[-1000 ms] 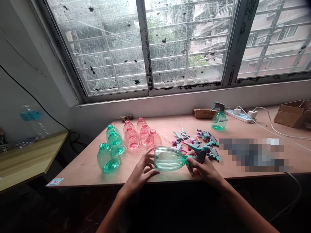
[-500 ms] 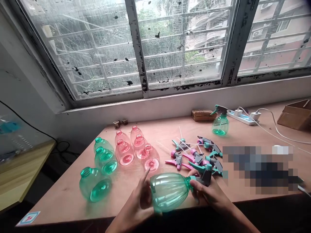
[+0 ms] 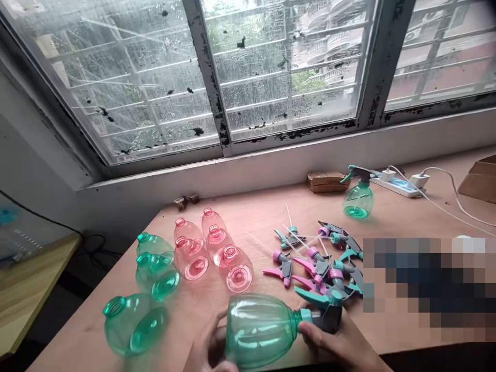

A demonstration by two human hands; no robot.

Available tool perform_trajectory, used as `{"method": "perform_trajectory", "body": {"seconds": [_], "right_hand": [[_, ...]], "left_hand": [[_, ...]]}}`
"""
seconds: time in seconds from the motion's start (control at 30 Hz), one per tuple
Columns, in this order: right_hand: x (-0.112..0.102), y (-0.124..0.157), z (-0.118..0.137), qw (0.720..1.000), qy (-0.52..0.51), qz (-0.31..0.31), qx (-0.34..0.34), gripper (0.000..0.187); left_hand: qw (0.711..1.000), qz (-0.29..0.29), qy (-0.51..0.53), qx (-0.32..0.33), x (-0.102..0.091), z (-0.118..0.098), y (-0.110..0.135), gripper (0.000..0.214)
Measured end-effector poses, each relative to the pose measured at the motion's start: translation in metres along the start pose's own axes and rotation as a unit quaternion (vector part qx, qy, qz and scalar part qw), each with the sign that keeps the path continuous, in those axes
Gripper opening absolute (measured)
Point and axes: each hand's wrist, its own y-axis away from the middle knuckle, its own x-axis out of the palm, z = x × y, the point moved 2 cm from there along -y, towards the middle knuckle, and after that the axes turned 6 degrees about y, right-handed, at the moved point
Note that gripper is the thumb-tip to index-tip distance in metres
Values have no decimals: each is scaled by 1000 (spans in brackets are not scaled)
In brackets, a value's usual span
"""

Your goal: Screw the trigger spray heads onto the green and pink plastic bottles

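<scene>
Since a second ago the held green bottle (image 3: 261, 330) has dropped lower in the view, which has itself shifted, so the standing bottles also appear lower and farther left. The held bottle is clear, glossy plastic, softly ribbed and swelling from a narrow neck to a broad base. It lies sideways in front of the person, base left, neck right, meeting the teal collar of a spray head (image 3: 329, 314) with a dark grey body and teal lever.

The left hand (image 3: 207, 345) cups the base, thumb low and fingers partly hidden. The right hand (image 3: 341, 343) grips around the collar and neck, thumb along the near side, its other fingers mostly hidden. Whether the bottle touches the table is unclear.

Open-necked green bottles (image 3: 155, 275) and pink bottles (image 3: 192, 261), smooth and translucent, stand left of the hands. Loose spray heads (image 3: 316, 262), pink, teal and grey with thin pale tubes, lie tangled just beyond the right hand. Bare wooden tabletop (image 3: 189, 315) separates the left hand from the nearest green bottle; the table's front edge (image 3: 426, 347) runs near the right forearm.
</scene>
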Motion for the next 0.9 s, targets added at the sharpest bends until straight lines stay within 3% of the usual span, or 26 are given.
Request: {"method": "perform_trajectory", "body": {"seconds": [0.23,0.37,0.53,0.63,0.73,0.9], "right_hand": [[-6,5,4,999,26,-5,-28,45],[-4,3,4,999,15,-1,-52,40],[-5,0,4,998,13,20,-59,37],[-9,-1,5,997,12,23,-73,35],[-12,-2,5,997,-8,3,-77,34],[-10,-6,2,996,-41,-2,-78,32]], "left_hand": [[995,6,-94,45,18,-14,-2,94],[995,-9,-71,74,27,-19,-5,97],[991,-32,-28,125,22,-8,-5,86],[987,1,-25,159,20,-3,-4,81],[987,62,-69,132,23,-3,-5,87],[987,30,-117,103,25,-7,-7,79]]}}
